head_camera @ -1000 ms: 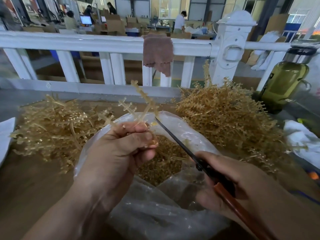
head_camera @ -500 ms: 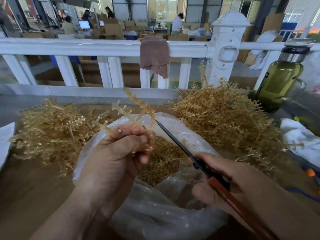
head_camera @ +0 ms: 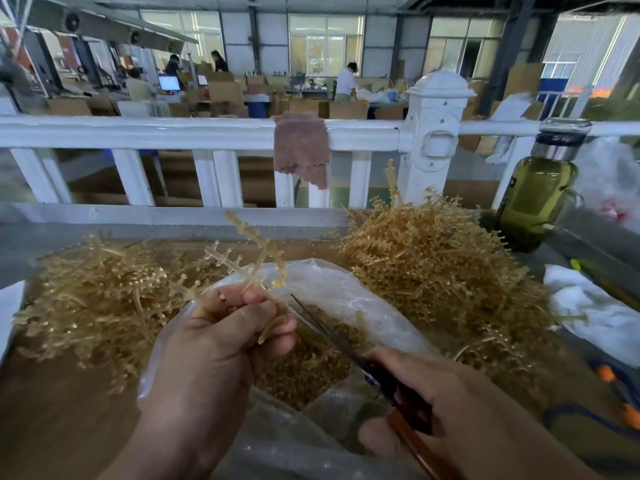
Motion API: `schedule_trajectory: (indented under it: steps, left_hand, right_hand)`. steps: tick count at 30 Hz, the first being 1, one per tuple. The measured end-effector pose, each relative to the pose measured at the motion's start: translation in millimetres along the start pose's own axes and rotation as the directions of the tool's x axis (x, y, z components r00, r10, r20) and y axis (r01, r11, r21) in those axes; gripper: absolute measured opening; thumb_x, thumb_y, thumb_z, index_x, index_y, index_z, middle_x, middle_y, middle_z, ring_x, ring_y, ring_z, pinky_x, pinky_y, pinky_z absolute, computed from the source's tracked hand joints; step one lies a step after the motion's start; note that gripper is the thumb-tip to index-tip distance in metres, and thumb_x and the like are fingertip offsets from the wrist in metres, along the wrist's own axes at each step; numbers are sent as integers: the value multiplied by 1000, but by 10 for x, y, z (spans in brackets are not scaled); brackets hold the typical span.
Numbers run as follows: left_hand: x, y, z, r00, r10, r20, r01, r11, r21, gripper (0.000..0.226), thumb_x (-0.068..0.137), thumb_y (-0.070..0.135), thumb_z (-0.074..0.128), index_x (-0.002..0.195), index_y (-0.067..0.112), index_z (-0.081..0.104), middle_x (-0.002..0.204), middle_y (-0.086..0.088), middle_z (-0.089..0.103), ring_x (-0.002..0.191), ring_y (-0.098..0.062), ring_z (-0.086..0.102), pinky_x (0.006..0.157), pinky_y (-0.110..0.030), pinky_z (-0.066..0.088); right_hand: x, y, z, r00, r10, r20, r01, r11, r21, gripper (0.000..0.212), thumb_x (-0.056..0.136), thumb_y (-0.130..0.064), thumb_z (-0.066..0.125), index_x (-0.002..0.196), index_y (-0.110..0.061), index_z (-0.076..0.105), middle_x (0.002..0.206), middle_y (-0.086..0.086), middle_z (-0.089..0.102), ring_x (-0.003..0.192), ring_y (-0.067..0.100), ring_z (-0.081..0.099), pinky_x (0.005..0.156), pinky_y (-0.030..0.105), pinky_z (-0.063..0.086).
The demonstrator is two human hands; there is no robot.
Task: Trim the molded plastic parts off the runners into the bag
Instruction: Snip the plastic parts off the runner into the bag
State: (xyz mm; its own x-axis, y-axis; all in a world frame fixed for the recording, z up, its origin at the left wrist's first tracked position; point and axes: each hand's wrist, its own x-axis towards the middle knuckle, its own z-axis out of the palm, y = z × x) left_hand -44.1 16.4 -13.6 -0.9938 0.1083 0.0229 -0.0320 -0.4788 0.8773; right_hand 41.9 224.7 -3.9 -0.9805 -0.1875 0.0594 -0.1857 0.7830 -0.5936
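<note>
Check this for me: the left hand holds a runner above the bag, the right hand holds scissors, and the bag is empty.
Wrong on one point. The bag is not empty: the head view shows a heap of small tan parts inside it. The left hand does hold a runner above it, and the right hand holds scissors.

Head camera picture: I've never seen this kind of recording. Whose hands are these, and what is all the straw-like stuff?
No machine here: a person wears a camera on the head, so you look down at their own two hands. The left hand pinches a branched plastic runner above an open clear bag, which holds small trimmed parts. The right hand grips scissors, tips pointing toward the runner. The straw-like heaps, one on the left and one on the right, are more such runners on the worktable. Behind stand a white railing and a bottle.
</note>
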Motion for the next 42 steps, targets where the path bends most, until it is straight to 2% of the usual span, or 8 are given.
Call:
schedule_trajectory:
  steps: [8, 15, 23, 28, 31, 35, 38, 42]
  left_hand:
    - [-48, -14, 25, 999, -2, 53, 2, 1000, 9, 16, 66, 9, 74, 71, 21, 66, 72, -1, 64, 61, -15, 68, 49, -23, 54]
    - [-107, 25, 64, 991, -118, 65, 121, 992, -37, 20, 51, 12, 78, 68, 18, 70, 73, -7, 64, 57, -14, 67, 43, -21, 51]
    - [-354, -161, 270, 934, -259, 246, 221, 960, 170, 48, 62, 8, 75, 108, -5, 65, 79, -20, 71, 56, -21, 68, 41, -25, 50]
    - [-397, -158, 313, 959, -243, 145, 191, 935, 299, 71, 54, 16, 92, 118, 10, 63, 94, -16, 77, 72, -26, 76, 53, -33, 58]
    - [-366, -121, 164, 968, 250, 36, -195, 648, 736, 78, 52, 61, 88, 117, 41, 51, 116, 15, 67, 98, -7, 69, 80, -36, 56]
    - [-390, -82, 101, 670, 580, 463, -620, 95, 779, 27, 88, 52, 62, 112, 39, 61, 115, 17, 60, 96, -9, 59, 77, -37, 52]
    - [-452, -125, 220, 829, 379, 411, -517, 242, 821, 28, 88, 66, 57, 107, 46, 65, 101, 31, 64, 84, 7, 62, 63, -10, 41]
    - [-426, -82, 234, 960, 43, 277, -238, 647, 724, 40, 59, 70, 69, 98, 61, 69, 64, 16, 69, 47, 2, 59, 46, -12, 45]
  right_hand:
    - [-59, 17, 55, 989, -62, -136, 50, 994, -96, 68, 70, -81, 57, 125, -65, 22, 118, -32, 51, 106, -15, 49, 88, 5, 40]
    - [-3, 66, 78, 962, 26, -272, 32, 978, 206, 52, 72, -75, 56, 120, -56, 49, 96, -22, 66, 79, -3, 66, 67, 14, 51]
    - [62, -79, 212, 947, 141, -290, 144, 620, 771, 29, 83, -35, 76, 110, -38, 66, 88, -2, 74, 77, 23, 73, 70, 38, 54]
    - [95, 4, 201, 915, 294, -278, 116, 469, 876, 31, 76, -17, 72, 100, -36, 70, 69, 6, 70, 59, 23, 70, 53, 26, 54]
    - [95, 49, 165, 917, 293, -272, 131, 424, 896, 30, 78, -12, 71, 97, -36, 71, 68, 9, 71, 62, 24, 70, 57, 28, 56]
    - [91, 59, 151, 927, 279, -252, 125, 404, 906, 32, 84, -6, 71, 96, -36, 70, 68, 11, 71, 62, 27, 71, 56, 33, 58]
    - [69, 30, 153, 934, 235, -270, 142, 448, 883, 33, 79, -12, 70, 102, -36, 69, 68, 13, 71, 61, 28, 71, 58, 36, 60]
    - [52, 36, 148, 932, 152, -328, 224, 470, 854, 33, 81, -12, 68, 108, -32, 67, 68, 10, 70, 61, 28, 69, 58, 38, 59]
